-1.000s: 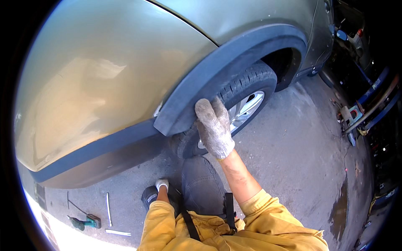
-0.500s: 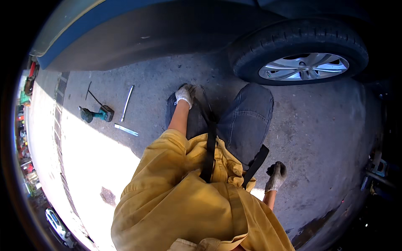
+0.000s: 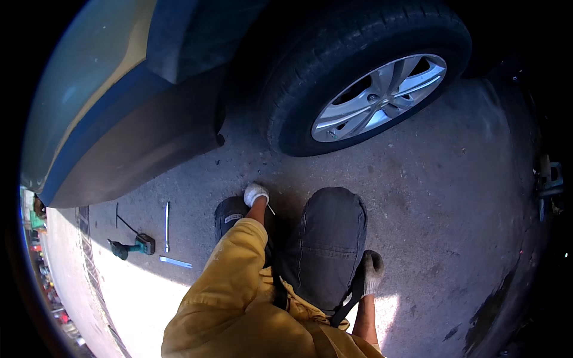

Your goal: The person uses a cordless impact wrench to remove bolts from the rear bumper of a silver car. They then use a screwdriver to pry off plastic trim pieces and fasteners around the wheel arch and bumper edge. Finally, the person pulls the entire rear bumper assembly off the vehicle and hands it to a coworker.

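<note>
Poking out just right of the left hand (image 3: 256, 192), near the left knee (image 3: 229, 213), is a thin rod (image 3: 271, 209), probably light and stiff; mid-length seems the best grab. Can't tell if either hand's fingers are pinching or spread; right hand (image 3: 372, 271) is beside the right leg (image 3: 329, 250).

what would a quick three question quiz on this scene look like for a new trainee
1. True or false: the right hand is apart from the wheel.
2. Multiple choice: which of these lies on the ground toward the left of the picture?
A) a wooden ladder
B) a green and black power tool
C) a coil of yellow rope
3. Fill in the blank: the left hand wears a ____ glove.

Key: 1 true; 2 B; 3 white.
</note>
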`<action>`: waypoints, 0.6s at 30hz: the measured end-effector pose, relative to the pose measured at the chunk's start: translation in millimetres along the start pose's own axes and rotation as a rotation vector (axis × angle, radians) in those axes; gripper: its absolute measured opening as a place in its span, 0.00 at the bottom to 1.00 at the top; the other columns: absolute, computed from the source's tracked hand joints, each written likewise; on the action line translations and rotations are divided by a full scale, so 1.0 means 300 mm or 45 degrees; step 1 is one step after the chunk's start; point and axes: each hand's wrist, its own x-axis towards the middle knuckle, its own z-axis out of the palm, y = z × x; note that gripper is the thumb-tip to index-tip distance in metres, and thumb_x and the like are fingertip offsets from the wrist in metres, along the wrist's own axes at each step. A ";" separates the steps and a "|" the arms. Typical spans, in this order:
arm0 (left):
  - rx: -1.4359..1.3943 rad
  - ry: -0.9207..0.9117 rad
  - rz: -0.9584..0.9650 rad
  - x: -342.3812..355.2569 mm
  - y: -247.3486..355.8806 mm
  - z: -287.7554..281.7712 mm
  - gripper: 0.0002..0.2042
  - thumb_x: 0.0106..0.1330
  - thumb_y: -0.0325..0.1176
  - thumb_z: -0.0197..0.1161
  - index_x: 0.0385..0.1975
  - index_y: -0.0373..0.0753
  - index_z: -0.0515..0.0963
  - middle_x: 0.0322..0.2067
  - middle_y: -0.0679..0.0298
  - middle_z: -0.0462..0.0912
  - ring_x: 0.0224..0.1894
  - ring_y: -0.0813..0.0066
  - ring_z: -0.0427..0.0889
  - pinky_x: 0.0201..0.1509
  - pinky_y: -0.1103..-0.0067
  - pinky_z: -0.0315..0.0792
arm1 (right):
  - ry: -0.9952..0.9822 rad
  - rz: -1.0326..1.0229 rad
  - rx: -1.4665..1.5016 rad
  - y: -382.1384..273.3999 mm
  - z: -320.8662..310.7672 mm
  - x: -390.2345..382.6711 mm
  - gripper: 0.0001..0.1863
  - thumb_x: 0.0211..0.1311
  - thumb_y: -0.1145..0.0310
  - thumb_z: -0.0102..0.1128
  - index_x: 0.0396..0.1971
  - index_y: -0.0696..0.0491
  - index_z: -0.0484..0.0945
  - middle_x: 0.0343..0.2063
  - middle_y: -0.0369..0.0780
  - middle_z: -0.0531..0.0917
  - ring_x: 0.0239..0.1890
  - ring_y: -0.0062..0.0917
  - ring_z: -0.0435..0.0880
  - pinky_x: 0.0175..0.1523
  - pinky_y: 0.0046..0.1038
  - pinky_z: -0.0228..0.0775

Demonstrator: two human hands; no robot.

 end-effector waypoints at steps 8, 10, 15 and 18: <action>-0.220 0.060 -0.070 0.011 -0.039 -0.081 0.16 0.62 0.41 0.57 0.41 0.37 0.81 0.45 0.50 0.81 0.50 0.55 0.80 0.50 0.67 0.76 | -0.009 0.157 0.228 -0.084 0.056 0.103 0.07 0.62 0.66 0.59 0.32 0.54 0.75 0.17 0.34 0.75 0.16 0.18 0.72 0.19 0.21 0.65; -0.255 0.076 -0.026 -0.078 0.006 -0.155 0.16 0.62 0.41 0.57 0.42 0.36 0.81 0.46 0.50 0.81 0.51 0.56 0.79 0.51 0.67 0.76 | -0.001 0.086 0.241 -0.117 0.075 0.132 0.08 0.62 0.65 0.59 0.32 0.54 0.75 0.18 0.34 0.74 0.15 0.17 0.71 0.19 0.21 0.64; -0.622 0.616 0.187 -0.078 -0.108 -0.218 0.12 0.64 0.36 0.53 0.38 0.35 0.77 0.34 0.46 0.82 0.36 0.51 0.82 0.38 0.65 0.75 | -0.018 -0.126 0.204 -0.256 0.172 0.152 0.08 0.65 0.65 0.56 0.35 0.55 0.75 0.21 0.33 0.75 0.21 0.15 0.71 0.25 0.19 0.65; -1.260 0.410 0.645 -0.485 -0.048 -0.605 0.10 0.70 0.35 0.51 0.38 0.35 0.75 0.20 0.62 0.78 0.20 0.78 0.77 0.23 0.81 0.69 | -0.066 -0.537 0.002 -0.395 0.273 0.099 0.09 0.60 0.69 0.59 0.37 0.57 0.75 0.26 0.39 0.78 0.28 0.27 0.78 0.35 0.27 0.71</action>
